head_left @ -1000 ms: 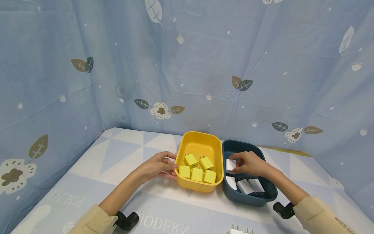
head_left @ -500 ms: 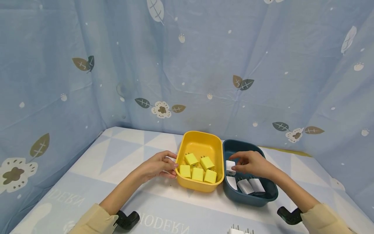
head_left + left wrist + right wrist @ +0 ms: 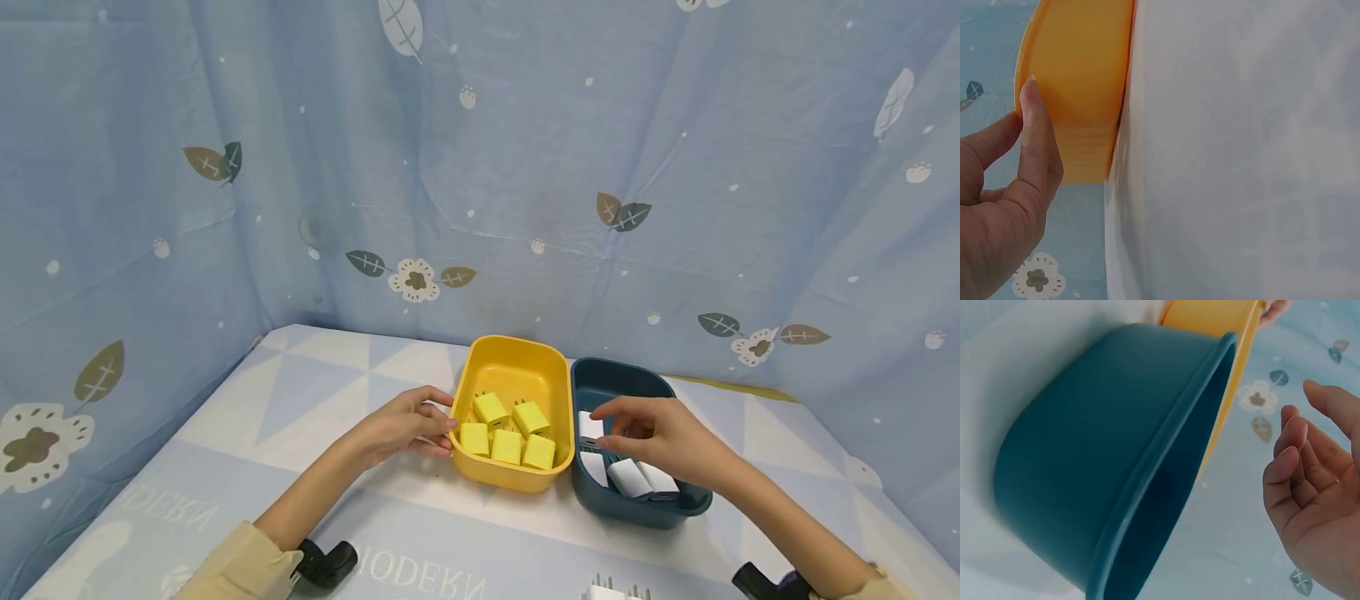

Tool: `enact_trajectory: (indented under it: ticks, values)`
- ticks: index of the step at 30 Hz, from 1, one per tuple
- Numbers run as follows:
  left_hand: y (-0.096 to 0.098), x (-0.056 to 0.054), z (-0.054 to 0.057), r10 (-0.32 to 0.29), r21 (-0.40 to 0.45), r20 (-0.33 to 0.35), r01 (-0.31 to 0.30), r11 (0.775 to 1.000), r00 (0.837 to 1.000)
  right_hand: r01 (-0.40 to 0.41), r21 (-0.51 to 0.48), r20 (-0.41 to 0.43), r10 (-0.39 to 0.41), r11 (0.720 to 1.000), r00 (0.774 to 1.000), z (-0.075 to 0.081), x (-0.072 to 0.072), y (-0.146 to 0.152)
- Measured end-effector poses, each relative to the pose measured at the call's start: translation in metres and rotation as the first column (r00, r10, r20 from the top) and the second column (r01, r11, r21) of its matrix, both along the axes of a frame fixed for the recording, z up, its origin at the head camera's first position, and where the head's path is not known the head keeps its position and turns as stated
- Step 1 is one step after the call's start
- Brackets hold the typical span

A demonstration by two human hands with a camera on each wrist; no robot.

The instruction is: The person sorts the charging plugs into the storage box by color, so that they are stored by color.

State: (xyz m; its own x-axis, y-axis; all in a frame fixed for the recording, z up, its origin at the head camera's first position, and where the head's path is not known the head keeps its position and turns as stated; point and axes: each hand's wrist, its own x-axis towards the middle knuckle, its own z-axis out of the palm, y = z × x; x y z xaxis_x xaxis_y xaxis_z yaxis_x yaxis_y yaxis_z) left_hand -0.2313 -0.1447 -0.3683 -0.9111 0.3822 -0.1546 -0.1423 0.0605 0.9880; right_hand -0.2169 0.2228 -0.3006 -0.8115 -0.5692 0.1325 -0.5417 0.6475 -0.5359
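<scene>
In the head view, my left hand holds the near left rim of a yellow bin. The left wrist view has its fingers against the outer wall of that bin. Inside lie several yellow plug-in chargers. My right hand is over a dark blue bin, its fingers loosely bent with nothing between them. White chargers lie in the blue bin, one just left of my fingertips, partly overlapped by them. The right wrist view shows the hand apart from the blue bin's rim.
The bins stand side by side, touching or nearly so. White chargers with prongs upward sit at the table's near edge. A patterned cloth covers the table, and a blue curtain hangs behind and at both sides.
My right hand has let go of the white charger in the blue bin and drawn back toward the near right. The left hand stays at the yellow bin's rim.
</scene>
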Motion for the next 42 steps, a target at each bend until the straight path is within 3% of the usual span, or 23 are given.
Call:
enact_trajectory:
  ticks: [7, 16, 25, 29, 33, 42]
  values:
    - [-0.001, -0.001, -0.001, 0.001, 0.002, -0.003, -0.001, 1.0, 1.0, -0.064, -0.049, -0.019, 0.063, 0.997, 0.998, 0.002, 0.015, -0.001]
    - [0.0, -0.001, -0.001, -0.008, 0.002, -0.003, 0.008, 1.0, 1.0, -0.155, -0.074, 0.051, 0.159, 0.985, 0.986, -0.005, 0.037, -0.004]
    - [0.0, 0.0, 0.001, -0.004, -0.018, -0.005, 0.004, 1.0, 1.0, -0.281, -0.097, 0.13, 0.292, 0.955, 0.948, -0.006, 0.06, -0.016]
    - [0.0, -0.001, 0.001, 0.001, -0.022, -0.006, -0.001, 1.0, 1.0, -0.25, -0.034, 0.296, 0.249, 0.968, 0.922, -0.006, 0.066, -0.018]
    - [0.0, -0.002, -0.001, 0.004, -0.02, 0.0, -0.004, 1.0, 1.0, -0.222, 0.07, 0.461, 0.165, 0.973, 0.872, -0.006, 0.071, -0.018]
    - [0.0, -0.001, 0.001, -0.002, -0.018, -0.001, 0.002, 1.0, 1.0, -0.263, 0.231, 0.522, 0.109, 0.936, 0.846, -0.022, 0.079, -0.016]
